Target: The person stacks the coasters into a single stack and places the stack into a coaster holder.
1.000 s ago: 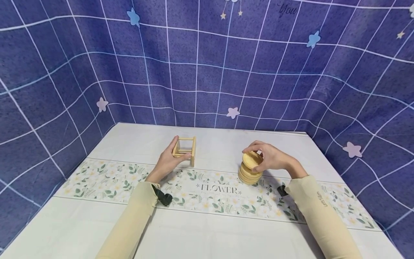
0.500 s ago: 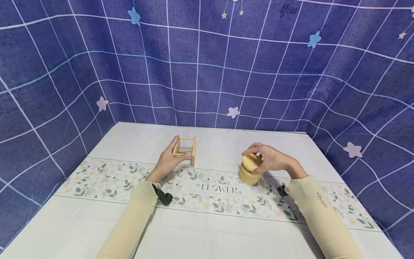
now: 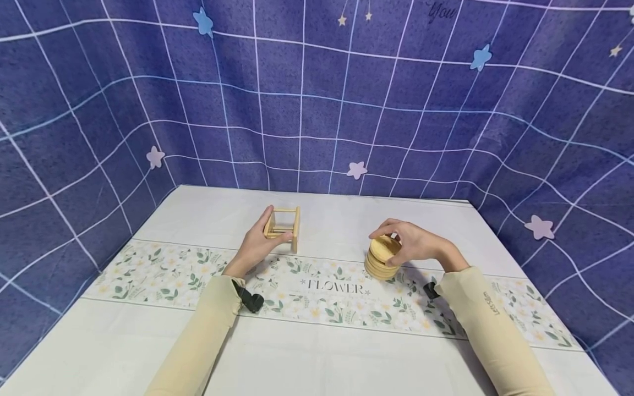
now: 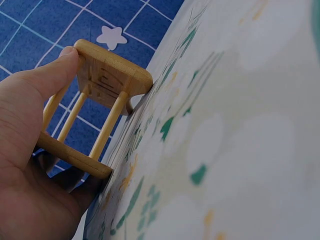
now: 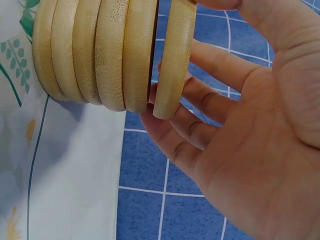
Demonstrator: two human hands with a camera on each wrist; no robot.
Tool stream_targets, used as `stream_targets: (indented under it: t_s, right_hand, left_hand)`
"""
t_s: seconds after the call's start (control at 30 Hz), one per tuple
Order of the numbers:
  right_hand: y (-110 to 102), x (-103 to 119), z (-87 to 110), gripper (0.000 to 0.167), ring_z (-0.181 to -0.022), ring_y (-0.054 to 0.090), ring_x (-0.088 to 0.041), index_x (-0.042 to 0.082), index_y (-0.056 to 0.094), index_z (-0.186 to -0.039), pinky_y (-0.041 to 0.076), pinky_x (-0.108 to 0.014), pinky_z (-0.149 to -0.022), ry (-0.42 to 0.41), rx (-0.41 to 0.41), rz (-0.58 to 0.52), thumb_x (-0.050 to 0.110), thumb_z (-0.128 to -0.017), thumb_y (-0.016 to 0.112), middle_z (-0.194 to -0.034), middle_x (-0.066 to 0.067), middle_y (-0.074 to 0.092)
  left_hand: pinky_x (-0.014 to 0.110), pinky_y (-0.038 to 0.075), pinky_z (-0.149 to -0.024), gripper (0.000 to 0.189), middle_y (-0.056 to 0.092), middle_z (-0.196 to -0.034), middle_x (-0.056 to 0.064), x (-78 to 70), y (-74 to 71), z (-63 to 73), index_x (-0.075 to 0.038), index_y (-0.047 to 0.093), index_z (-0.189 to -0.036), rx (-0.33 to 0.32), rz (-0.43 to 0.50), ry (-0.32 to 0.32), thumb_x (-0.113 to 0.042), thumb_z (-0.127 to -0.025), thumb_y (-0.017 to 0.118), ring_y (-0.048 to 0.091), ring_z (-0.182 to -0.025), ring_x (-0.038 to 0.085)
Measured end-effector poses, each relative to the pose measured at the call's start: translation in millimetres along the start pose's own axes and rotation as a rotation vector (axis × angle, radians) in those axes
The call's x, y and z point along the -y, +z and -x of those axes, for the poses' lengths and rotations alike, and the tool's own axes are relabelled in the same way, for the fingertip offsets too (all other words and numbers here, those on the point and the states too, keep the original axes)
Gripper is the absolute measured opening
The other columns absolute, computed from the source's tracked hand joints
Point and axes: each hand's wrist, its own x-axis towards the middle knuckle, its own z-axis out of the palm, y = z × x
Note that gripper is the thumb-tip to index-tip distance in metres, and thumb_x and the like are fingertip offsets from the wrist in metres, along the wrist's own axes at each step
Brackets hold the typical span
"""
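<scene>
My left hand (image 3: pixel 260 240) grips a small wooden coaster rack (image 3: pixel 296 231) made of two end plates joined by thin rods. In the left wrist view the thumb lies at one plate (image 4: pixel 115 65) with the fingers round the other side; the rack stands on the cloth. Over to the right, my right hand (image 3: pixel 413 242) pinches a round wooden coaster (image 3: pixel 383 248) by its edge. Below it is a stack of several like coasters (image 3: pixel 378 269). The right wrist view shows the held coaster (image 5: pixel 175 60) slightly tilted, with a narrow gap between it and the stack (image 5: pixel 110 55).
A white tablecloth (image 3: pixel 317 352) with a floral band reading FLOWER (image 3: pixel 335 287) covers the table. A blue grid-patterned curtain (image 3: pixel 317 110) with stars hangs behind and on both sides. Each wrist wears a dark strap (image 3: pixel 250 300).
My right hand and the coaster in it have come down slightly, closer to the stack. The left hand and the rack stay put.
</scene>
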Motion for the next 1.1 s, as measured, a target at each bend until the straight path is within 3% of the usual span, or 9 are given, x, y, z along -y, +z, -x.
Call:
stream_targets:
  t_s: [0.27,0.6,0.83,1.1]
  right_hand:
    - [1.0,1.3,0.9,0.070,-0.116,0.059,-0.030,-0.001,0.073,-0.142,0.054,-0.038,-0.091,0.003,0.006,-0.002,0.004,-0.077,0.097,-0.136,-0.015,0.067]
    - [3.3,-0.4,-1.4,0.072,-0.128,0.061,-0.034,-0.001,0.072,-0.143,0.052,-0.053,-0.110,0.014,0.017,0.016,0.007,-0.077,0.098,-0.138,-0.015,0.067]
    - [2.5,2.6,0.2,0.072,-0.129,0.057,-0.035,0.000,0.070,-0.146,0.052,-0.050,-0.106,0.045,0.043,-0.014,0.007,-0.079,0.096,-0.142,-0.017,0.063]
    - [3.0,1.7,1.7,0.078,-0.130,0.055,-0.035,0.000,0.064,-0.152,0.051,-0.049,-0.111,0.035,0.069,-0.031,0.010,-0.082,0.096,-0.146,-0.020,0.059]
  left_hand:
    - [0.049,0.019,-0.140,0.111,0.010,-0.187,0.003,0.4,1.5,-0.4,-0.026,0.012,-0.181,-0.005,-0.004,0.000,-0.044,-0.100,0.086,0.014,-0.171,0.032]
    - [0.053,0.018,-0.140,0.109,0.009,-0.187,0.005,-2.3,0.6,0.8,-0.024,0.012,-0.181,-0.002,-0.012,0.000,-0.042,-0.102,0.084,0.012,-0.171,0.035]
    - [0.050,0.018,-0.140,0.110,0.009,-0.187,0.007,-1.2,0.1,-0.6,-0.022,0.012,-0.181,-0.003,-0.001,0.009,-0.041,-0.101,0.085,0.012,-0.172,0.034]
    - [0.052,0.018,-0.140,0.109,0.009,-0.187,0.010,-0.7,-0.7,-1.1,-0.017,0.013,-0.181,-0.003,0.017,0.022,-0.038,-0.102,0.085,0.012,-0.171,0.037]
